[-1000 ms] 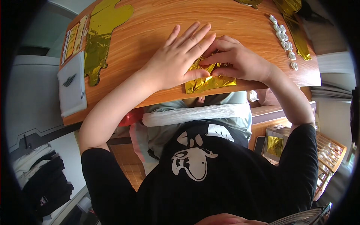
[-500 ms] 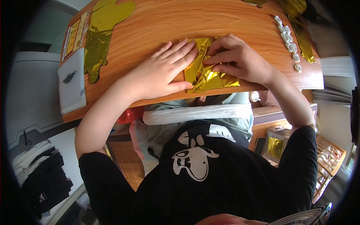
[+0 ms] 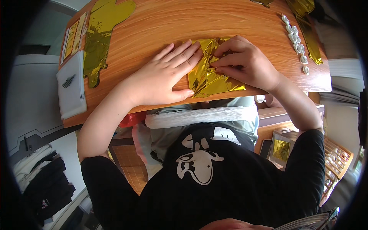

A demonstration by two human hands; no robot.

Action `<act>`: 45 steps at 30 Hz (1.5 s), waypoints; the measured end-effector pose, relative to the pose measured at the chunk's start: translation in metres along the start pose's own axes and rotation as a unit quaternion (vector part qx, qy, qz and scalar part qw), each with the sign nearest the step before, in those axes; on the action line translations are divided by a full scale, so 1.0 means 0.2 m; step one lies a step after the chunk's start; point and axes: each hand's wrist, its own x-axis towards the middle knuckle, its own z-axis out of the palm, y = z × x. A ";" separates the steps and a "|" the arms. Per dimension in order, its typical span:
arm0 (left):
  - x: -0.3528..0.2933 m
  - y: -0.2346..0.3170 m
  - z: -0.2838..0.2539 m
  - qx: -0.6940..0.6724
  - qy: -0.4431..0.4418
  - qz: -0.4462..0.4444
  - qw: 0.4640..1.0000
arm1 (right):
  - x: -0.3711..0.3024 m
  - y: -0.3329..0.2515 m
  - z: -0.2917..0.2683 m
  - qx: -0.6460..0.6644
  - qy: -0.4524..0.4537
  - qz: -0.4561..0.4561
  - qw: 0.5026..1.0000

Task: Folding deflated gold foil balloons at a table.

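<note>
A folded gold foil balloon [image 3: 207, 82] lies creased near the front edge of the wooden table [image 3: 161, 23]. My left hand [image 3: 163, 74] is spread flat on the table, its fingertips and thumb tip resting along the foil's left border. Over the foil's right half, my right hand [image 3: 251, 63] bends its thumb and fingers together, pinching a crumpled bit of the foil near the middle. The palm hides part of the foil's right side.
Flat gold foil balloons [image 3: 96, 50] lie at the table's left and far right. White coiled pieces [image 3: 295, 38] form rows at the right. Clear plastic packets [image 3: 72, 86] sit at the left edge. A white plastic roll [image 3: 203, 115] lies across my lap.
My right fingers have shifted slightly over the foil, still pinching. The left hand stays flat, its thumb a little farther left. The foil by the left hand looks more spread.
</note>
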 end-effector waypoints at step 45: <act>0.14 0.08 0.00 -0.013 0.047 0.074 0.996 | -0.17 -0.18 -0.01 -0.108 0.020 0.037 0.993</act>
